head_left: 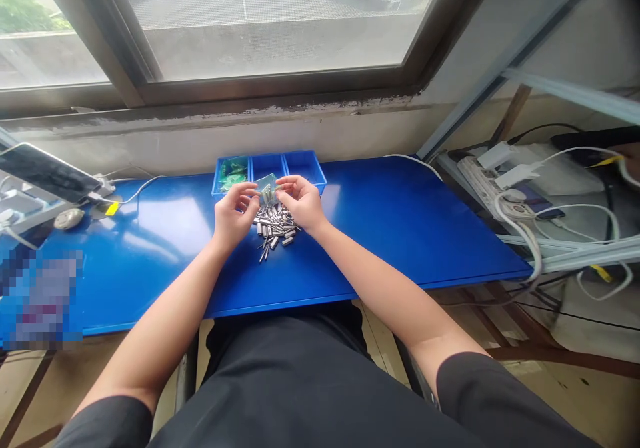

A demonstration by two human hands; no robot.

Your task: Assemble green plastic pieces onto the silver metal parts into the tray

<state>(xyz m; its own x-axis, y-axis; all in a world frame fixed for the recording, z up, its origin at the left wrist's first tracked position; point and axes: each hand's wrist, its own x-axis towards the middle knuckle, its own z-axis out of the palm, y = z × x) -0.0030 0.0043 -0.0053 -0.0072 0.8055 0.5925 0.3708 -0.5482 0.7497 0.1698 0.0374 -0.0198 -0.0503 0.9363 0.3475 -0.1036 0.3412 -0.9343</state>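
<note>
A small clear greenish bag (267,189) with a few metal pieces inside hangs between my hands, above the table. My left hand (236,213) pinches its left edge between thumb and fingers. On the other side, my right hand (303,203) grips the right edge the same way. Beneath them a loose pile of small metal pins and cylinders (274,227) lies on the blue table (380,235). Just behind my hands sits a blue tray (323,180) with three compartments; green bags (234,171) fill the left one.
At the left, a phone (47,171) on a stand has a white cable, with a computer mouse (69,219) near it. Power strips (493,191) and cables crowd the metal frame at the right. A window (280,41) stands behind the table.
</note>
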